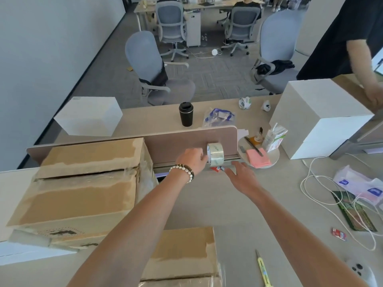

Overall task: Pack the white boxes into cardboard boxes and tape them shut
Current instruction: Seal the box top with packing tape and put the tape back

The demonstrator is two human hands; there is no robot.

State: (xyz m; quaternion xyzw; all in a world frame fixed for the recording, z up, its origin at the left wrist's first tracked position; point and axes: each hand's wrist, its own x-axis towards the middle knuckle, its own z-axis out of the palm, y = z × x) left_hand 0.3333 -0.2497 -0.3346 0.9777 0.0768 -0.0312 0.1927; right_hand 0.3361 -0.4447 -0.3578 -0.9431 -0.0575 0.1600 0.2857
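Left hand (191, 159) pinching one clear tape roll (215, 154); right hand (241, 177) spread flat, empty. Two cardboard boxes (83, 183) (184, 257), two white boxes (89, 117) (317, 117).

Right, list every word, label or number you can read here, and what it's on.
No text reads clearly.
Drink carton: red print, too blurred.
Tape roll held by the left hand: faint marks, unreadable.
Large cardboard box: dark print on its front, illegible.
Plastic bags: blue logos, too small.
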